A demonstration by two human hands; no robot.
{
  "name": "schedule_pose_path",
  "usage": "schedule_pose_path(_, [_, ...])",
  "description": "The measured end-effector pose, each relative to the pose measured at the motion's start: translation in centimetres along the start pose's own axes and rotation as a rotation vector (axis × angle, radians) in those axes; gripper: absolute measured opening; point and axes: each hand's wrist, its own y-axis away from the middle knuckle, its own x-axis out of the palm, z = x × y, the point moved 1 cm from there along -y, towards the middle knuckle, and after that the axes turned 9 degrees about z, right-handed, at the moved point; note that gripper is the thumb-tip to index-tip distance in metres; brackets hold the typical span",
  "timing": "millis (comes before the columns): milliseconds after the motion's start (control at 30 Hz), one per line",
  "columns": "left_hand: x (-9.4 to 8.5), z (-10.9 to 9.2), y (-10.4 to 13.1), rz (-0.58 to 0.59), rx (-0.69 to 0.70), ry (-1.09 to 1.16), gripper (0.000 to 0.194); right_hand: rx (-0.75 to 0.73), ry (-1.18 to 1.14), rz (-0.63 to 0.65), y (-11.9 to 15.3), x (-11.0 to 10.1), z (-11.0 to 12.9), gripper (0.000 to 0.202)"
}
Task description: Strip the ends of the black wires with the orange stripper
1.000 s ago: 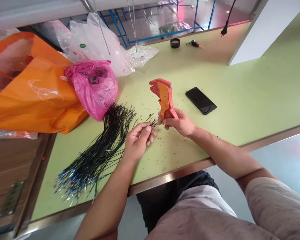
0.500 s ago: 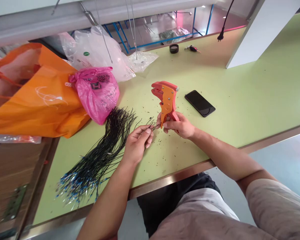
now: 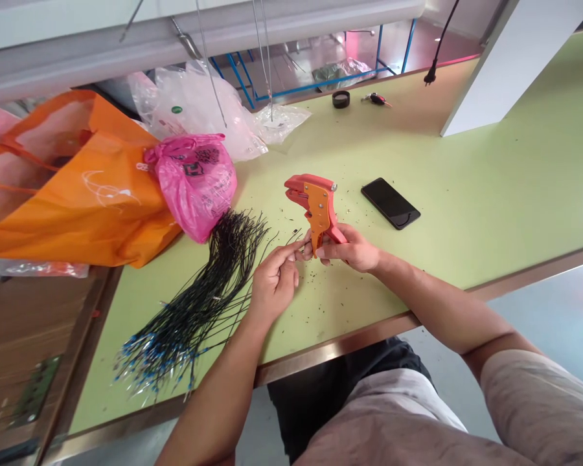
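Note:
My right hand (image 3: 354, 249) is wrapped round the handles of a red and orange wire stripper (image 3: 319, 207), its jaws raised and pointing left. My left hand (image 3: 276, 278) is closed in a pinch beside the stripper's lower end, its fingertips meeting those of my right hand. Thin black wires run to my left hand, though their ends are mostly hidden by the fingers. Left of it lies a large bundle of black wires (image 3: 201, 294) with blue and silvery ends towards the table's front edge.
Dark scraps are scattered on the green table (image 3: 466, 213). A black phone (image 3: 390, 202) lies right of the stripper. Behind are a tape roll (image 3: 341, 99) and keys (image 3: 377, 99). Orange (image 3: 92, 194), pink (image 3: 197, 184) and clear plastic bags (image 3: 199, 103) crowd the left; a white panel (image 3: 510, 71) stands at right.
The wire stripper has come down and slightly left, tilting a little. My left hand's fingers have moved closer to my right fingertips, and the wires between them are now less visible.

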Motion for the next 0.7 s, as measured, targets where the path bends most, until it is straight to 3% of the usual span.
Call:
schedule_pose_path(267, [-0.5,-0.2,-0.2,0.01,-0.025,-0.109,0.016,0.11,0.06,0.047,0.3,0.6,0.0,0.041])
schedule_pose_path(433, [-0.8,-0.4,-0.3,-0.035,-0.07,-0.029,0.032,0.165,0.099,-0.088,0.4,0.5,0.7,0.056])
schedule_pose_path(567, [-0.9,-0.1,-0.7,-0.129,-0.156,0.197,0.039,0.063,0.272,-0.182,0.6,-0.1,1.5,0.059])
schedule_pose_path(700, [-0.9,0.4,-1.1,-0.224,-0.174,0.377,0.039,-0.169,0.661,-0.224,1.0,0.2,1.9,0.059])
